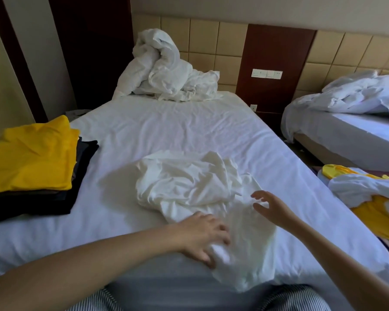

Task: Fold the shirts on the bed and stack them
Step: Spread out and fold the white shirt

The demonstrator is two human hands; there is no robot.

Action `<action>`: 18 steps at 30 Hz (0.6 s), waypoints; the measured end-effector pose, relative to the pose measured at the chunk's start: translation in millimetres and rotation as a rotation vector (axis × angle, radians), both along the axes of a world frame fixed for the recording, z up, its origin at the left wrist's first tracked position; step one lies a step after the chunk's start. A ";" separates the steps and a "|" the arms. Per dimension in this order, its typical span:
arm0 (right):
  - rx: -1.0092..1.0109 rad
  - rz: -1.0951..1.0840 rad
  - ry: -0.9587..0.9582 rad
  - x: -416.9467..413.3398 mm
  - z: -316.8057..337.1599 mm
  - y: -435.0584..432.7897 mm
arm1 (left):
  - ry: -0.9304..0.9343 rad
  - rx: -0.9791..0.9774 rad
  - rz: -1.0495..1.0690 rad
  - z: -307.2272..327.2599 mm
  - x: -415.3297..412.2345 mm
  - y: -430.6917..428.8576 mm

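Observation:
A crumpled white shirt [189,182] lies in the middle of the bed [166,126], its near part hanging over the front edge. My left hand [202,234] grips the shirt's fabric near the bed's front edge. My right hand [272,205] hovers just above the shirt's right side with fingers spread and holds nothing. On the bed's left side sits a stack of folded shirts [32,167], a yellow one on top of dark ones.
A bunched white duvet [164,68] is piled at the head of the bed. A heap of unfolded yellow and white clothes [368,194] lies at the right. A second bed [350,124] stands further right, across a narrow gap.

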State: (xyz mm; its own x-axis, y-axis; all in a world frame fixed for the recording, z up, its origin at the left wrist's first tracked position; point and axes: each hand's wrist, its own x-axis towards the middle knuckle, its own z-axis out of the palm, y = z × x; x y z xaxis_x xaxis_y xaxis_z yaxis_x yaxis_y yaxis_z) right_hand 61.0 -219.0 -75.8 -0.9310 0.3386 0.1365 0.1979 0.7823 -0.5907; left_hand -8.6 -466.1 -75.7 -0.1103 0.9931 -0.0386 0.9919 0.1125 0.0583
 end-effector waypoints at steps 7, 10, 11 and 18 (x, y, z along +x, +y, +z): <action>-0.242 0.228 -0.116 29.7 31.2 -4.4 | -0.498 0.607 0.534 45.6 -54.5 28.0; -0.199 0.274 -0.133 23.8 33.8 -12.1 | -0.526 0.737 0.933 72.4 -105.6 22.7; -0.143 0.278 -0.114 16.9 31.2 -15.6 | -0.518 0.691 1.012 72.1 -115.3 20.4; 0.014 0.007 0.049 -56.5 19.0 -40.9 | -0.346 0.568 0.659 49.3 -48.9 13.3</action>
